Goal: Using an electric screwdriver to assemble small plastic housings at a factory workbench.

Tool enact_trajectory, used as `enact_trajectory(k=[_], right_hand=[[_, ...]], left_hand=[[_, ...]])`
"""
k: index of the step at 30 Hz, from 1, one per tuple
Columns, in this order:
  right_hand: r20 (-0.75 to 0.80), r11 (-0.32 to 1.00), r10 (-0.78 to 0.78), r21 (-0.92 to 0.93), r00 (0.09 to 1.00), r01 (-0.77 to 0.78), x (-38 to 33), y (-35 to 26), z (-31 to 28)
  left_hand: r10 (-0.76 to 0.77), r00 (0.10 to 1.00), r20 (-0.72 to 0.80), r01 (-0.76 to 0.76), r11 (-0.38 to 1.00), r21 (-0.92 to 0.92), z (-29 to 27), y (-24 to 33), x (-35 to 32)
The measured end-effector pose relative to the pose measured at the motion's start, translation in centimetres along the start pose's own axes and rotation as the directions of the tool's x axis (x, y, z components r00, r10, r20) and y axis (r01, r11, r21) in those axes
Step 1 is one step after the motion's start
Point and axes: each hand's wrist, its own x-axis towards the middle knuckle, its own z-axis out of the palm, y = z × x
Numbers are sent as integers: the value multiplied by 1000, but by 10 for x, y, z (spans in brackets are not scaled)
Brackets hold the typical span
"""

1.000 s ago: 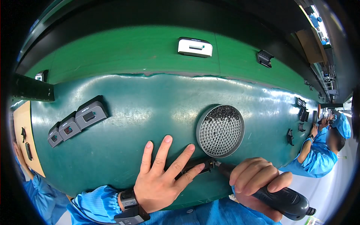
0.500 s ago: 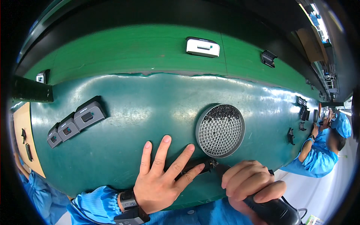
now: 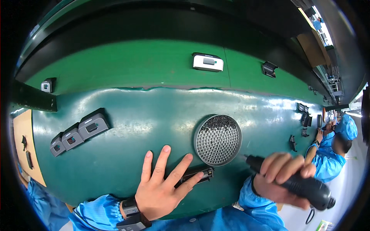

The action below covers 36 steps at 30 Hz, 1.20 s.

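My left hand (image 3: 160, 190) lies palm down with its fingers spread. Its rightmost finger rests across a long black plastic part (image 3: 206, 175) at the bench's near side, hiding some of it. In my right hand (image 3: 283, 179) is a black electric screwdriver (image 3: 308, 188), fingers wrapped round its body and slightly blurred. The screwdriver's tip points left, above the bench and apart from the black part. Just beyond the part stands a round metal tray (image 3: 217, 144) with a perforated-looking bottom, small dark screws heaped at its far side.
Several grey housings (image 3: 92, 127) stand in a row at the left. On the green strip beyond are a white-fronted housing (image 3: 208, 62) and a black part (image 3: 269, 69). Black pieces (image 3: 304, 115) lie at the right, near a co-worker in blue (image 3: 331, 150). A tan board (image 3: 23, 131) is far left.
My right hand has lifted and moved right, taking the screwdriver away from the black part's end. My left hand stays on the part. The whole view has shifted slightly.
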Motion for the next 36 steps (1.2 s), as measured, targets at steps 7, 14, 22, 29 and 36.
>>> enact_trajectory(k=[7, 14, 22, 29, 36], right_hand=[[-54, 996, 45, -81, 998, -49, -2, 33, -28], [-81, 993, 81, -81, 993, -87, -6, 37, -33], [-118, 972, 138, -176, 983, -158, -4, 30, -10], [-125, 998, 23, 63, 992, -15, -17, -21, 52], [235, 980, 63, 170, 970, -105, -65, 7, 119]], left_hand=[[-15, 1000, 21, 15, 1000, 1, 10, 0, 6], [-5, 1000, 27, 6, 1000, -12, 16, -4, 10], [-71, 997, -41, 59, 970, -236, -8, -2, -1], [-110, 978, -177, 52, 951, -305, -18, -18, -29], [-161, 966, -201, 64, 907, -417, -11, -39, -40]])
